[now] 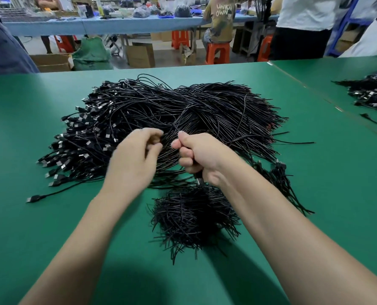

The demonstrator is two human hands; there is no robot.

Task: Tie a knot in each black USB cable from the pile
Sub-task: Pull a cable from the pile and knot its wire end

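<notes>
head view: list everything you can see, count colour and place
table: one, green, fills the foreground
main cable pile: one, black with silver plugs on its left side, centre of table
small cable bundle: one, black, near side, between the forearms
side bunch: one, black, right of the right wrist
far pile: one, black, right edge of view
stools: at least three, orange, floor beyond the table
cardboard boxes: several, brown, floor beyond
back bench: one, blue, across the background
people: at least three, partly seen, background
left hand: blurred, fingers curled at the main pile, grip unclear
right hand: fist gripping one cable, plug showing below it
</notes>
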